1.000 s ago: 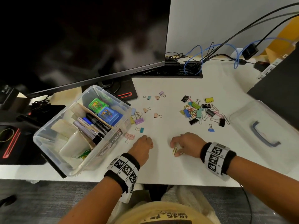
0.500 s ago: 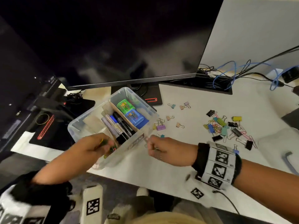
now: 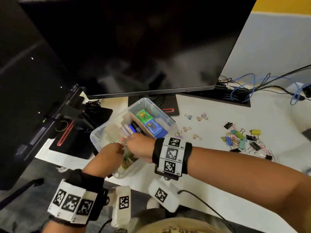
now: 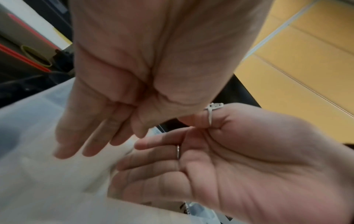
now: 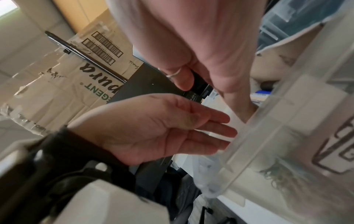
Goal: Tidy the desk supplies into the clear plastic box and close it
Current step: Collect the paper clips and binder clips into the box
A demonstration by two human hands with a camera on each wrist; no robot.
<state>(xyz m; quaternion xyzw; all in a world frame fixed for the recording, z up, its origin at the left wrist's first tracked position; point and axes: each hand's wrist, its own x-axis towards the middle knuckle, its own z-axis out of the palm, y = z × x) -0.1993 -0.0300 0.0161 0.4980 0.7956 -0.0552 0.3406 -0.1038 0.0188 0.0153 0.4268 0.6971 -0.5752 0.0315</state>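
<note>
The clear plastic box (image 3: 169, 121) stands open on the white desk under the monitor. It holds markers (image 3: 133, 128), a green case (image 3: 144, 116) and a blue case (image 3: 154, 126). Coloured paper clips (image 3: 127, 163) lie in its near compartment. My left hand (image 3: 118, 147) and right hand (image 3: 129, 140) hover together over that compartment. In the left wrist view the left hand (image 4: 91, 139) and the ringed right hand (image 4: 153, 159) both show straight fingers with nothing held. A heap of binder clips (image 3: 240, 138) and stray ones (image 3: 187, 128) lie on the desk to the right.
A large dark monitor (image 3: 134, 47) overhangs the box from behind, its stand (image 3: 168, 105) just past the box. Cables (image 3: 244, 91) trail at the back right. A second dark screen (image 3: 25, 98) and a black pad (image 3: 72, 137) are on the left. The desk's front edge is near my wrists.
Both hands left the desk in front of me and moved left to the box. They now hang over its near compartment with fingers straightened. My view has swung left.
</note>
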